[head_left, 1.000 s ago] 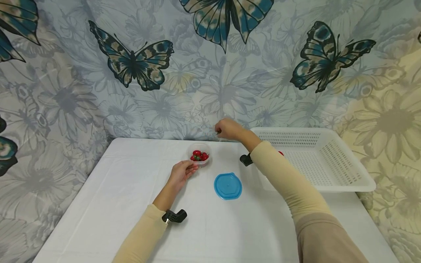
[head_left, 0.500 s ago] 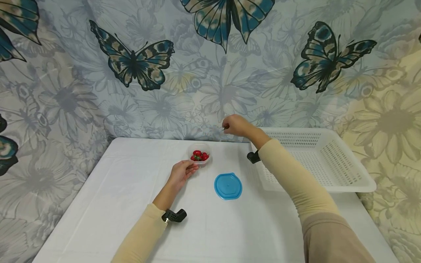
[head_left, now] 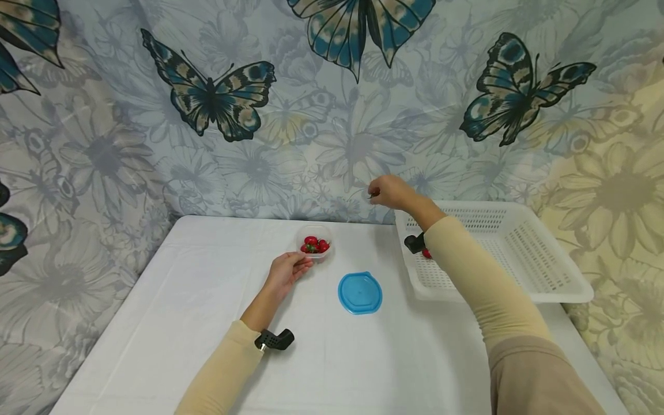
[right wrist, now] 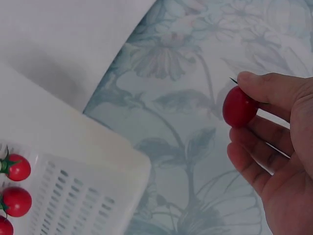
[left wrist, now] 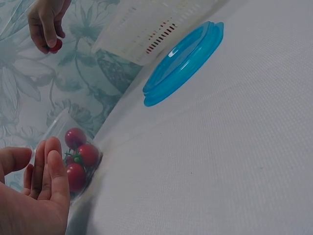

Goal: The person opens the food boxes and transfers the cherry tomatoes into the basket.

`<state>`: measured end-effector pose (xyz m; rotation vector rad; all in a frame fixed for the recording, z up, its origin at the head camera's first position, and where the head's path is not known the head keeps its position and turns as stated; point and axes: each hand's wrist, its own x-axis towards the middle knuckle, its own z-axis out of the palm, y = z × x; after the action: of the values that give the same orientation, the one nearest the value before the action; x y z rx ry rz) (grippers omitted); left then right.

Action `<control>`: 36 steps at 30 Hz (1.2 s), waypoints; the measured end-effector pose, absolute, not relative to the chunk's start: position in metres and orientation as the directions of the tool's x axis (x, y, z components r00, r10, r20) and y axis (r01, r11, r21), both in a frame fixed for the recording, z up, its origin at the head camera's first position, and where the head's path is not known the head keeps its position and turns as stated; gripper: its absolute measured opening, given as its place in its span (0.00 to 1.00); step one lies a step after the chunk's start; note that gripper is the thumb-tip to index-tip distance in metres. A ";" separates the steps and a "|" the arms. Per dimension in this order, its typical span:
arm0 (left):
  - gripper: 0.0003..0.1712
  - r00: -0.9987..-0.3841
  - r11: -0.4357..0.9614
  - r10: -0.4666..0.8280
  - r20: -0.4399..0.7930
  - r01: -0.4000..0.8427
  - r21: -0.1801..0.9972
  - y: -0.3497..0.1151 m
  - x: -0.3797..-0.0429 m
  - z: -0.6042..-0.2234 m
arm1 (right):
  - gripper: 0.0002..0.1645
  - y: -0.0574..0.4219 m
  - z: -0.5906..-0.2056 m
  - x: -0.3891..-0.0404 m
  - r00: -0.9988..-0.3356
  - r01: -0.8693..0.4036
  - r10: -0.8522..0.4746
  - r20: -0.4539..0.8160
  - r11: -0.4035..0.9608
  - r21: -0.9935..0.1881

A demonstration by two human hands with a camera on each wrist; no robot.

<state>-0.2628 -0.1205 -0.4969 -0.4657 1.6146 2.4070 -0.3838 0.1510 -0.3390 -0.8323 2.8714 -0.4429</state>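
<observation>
My right hand point(head_left: 392, 192) is raised above the back edge of the table, at the left end of the white basket. Between thumb and fingers it pinches a red cherry tomato point(right wrist: 240, 107) with a thin green stem, plain in the right wrist view. My left hand point(head_left: 286, 275) is at the near side of a small clear plastic container point(head_left: 314, 257), its fingers nearly straight and right at the wall. Several cherry tomatoes point(left wrist: 88, 155) lie inside the container, some with green stems. In front of it, a blue lid point(head_left: 360, 293) lies flat on the table.
The white perforated basket point(head_left: 562, 265) stands at the table's right side, partly behind my right forearm. Several cherry tomatoes point(right wrist: 17, 201) lie in its left part. A white cloth covers the table point(head_left: 171, 323); a butterfly-printed backdrop point(head_left: 321, 150) rises behind it.
My right hand has moved right and slightly up, away from the container and toward the basket. My left hand, the container and the lid have stayed in place.
</observation>
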 end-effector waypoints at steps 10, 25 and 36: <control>0.07 -0.933 -0.373 -0.012 -0.359 -0.329 0.868 -0.121 -0.264 -0.499 | 0.16 0.177 -0.339 -0.384 -0.881 -0.449 -0.473 -0.002 0.837 -0.312; 0.08 -0.935 -0.373 -0.020 -0.355 -0.322 0.870 -0.121 -0.264 -0.501 | 0.15 0.222 -0.354 -0.379 -0.917 -0.379 -0.398 0.016 0.859 -0.345; 0.08 -0.935 -0.366 -0.016 -0.354 -0.324 0.872 -0.121 -0.263 -0.501 | 0.18 0.254 -0.372 -0.374 -0.948 -0.278 -0.315 -0.048 0.890 -0.361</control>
<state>-0.2630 -0.1206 -0.5015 -0.4537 1.6450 2.4081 -0.3737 0.2538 -0.3720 -0.4641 2.9516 -0.5398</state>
